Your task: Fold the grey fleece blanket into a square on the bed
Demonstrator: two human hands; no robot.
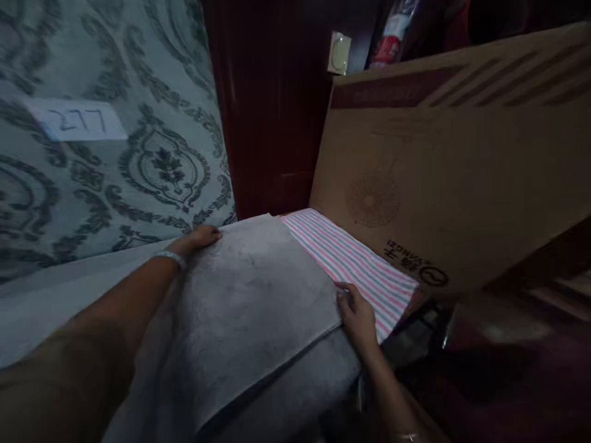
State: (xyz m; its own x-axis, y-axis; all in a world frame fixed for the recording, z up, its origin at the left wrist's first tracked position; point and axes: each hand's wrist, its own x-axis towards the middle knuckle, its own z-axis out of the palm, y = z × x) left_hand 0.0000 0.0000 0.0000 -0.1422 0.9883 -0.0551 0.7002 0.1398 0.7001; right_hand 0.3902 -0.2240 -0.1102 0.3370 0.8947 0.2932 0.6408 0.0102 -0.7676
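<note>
A soft grey cloth (258, 289) is spread in front of me, one layer lying over another with a fold line near its front. My left hand (205, 235) is closed at its far left edge, close to the wall. At the right edge of the cloth my right hand (357, 315) pinches the border between thumb and fingers. Beyond that edge lies a striped cloth (355, 261) in pink, white and grey, partly covered by the grey one.
A large cardboard box (429, 166) leans behind the striped cloth. Patterned wallpaper (166, 166) with a paper label (80, 120) reading 277 is on the left, beside a dark red panel (268, 111). A bottle (392, 34) and a small pale box (339, 54) show behind the cardboard.
</note>
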